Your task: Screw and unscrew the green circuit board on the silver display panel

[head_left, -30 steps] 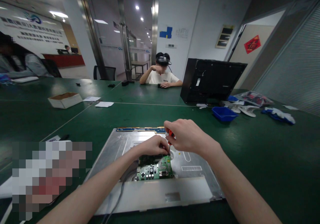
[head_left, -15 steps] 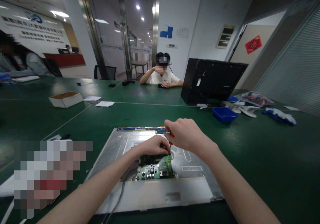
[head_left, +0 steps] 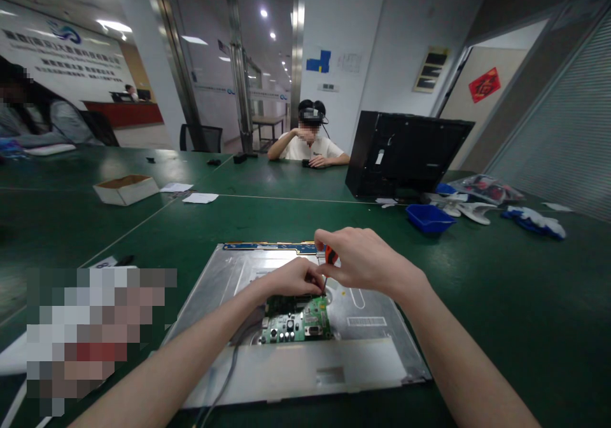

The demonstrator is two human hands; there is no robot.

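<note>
Green circuit board [head_left: 296,327]: laid flat on a silver metal panel [head_left: 382,304], about midway between its left and right edges and nearer its near edge.
Screwdriver [head_left: 330,255]: gripped by its red-and-black handle in the right hand [head_left: 356,259], its shaft pointed down at the board's far right corner.
Left hand [head_left: 298,277]: curled fingers lowered to that same corner, beside the shaft; whether anything is pinched cannot be told.
Board corner: judged to be mid-work; any screw is hidden, so whether it is being tightened or loosened, and how many others are left, cannot be told.
Grey cable [head_left: 233,367]: run from the board's left side over the panel's near edge.
Barcode label [head_left: 366,321]: stuck toward the panel's right edge; print too small to be read.
Wall sign [head_left: 71,56]: Chinese characters under a blue logo, too blurred to be read whole.
Red door paper [head_left: 484,84]: one large character, apparently 福.
</note>
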